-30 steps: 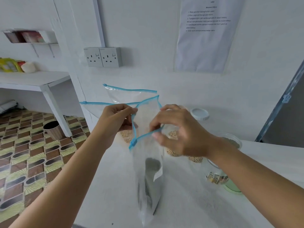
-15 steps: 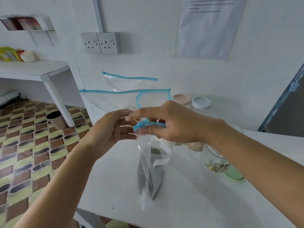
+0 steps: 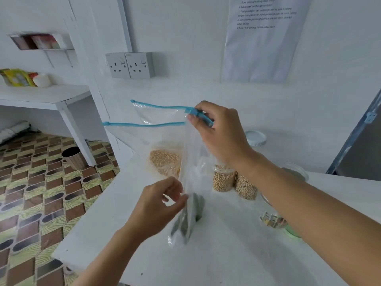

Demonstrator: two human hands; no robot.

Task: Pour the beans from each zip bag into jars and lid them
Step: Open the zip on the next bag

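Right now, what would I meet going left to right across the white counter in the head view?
Bag of pale beans → held bag of dark beans → first filled jar → second filled jar → labelled glass jar.

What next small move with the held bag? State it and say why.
Probably carry the zip bag right, over the open jar. The right hand pinches its blue zip top, the left hand pinches its side, dark beans sit at its bottom, and that jar has no lid on.
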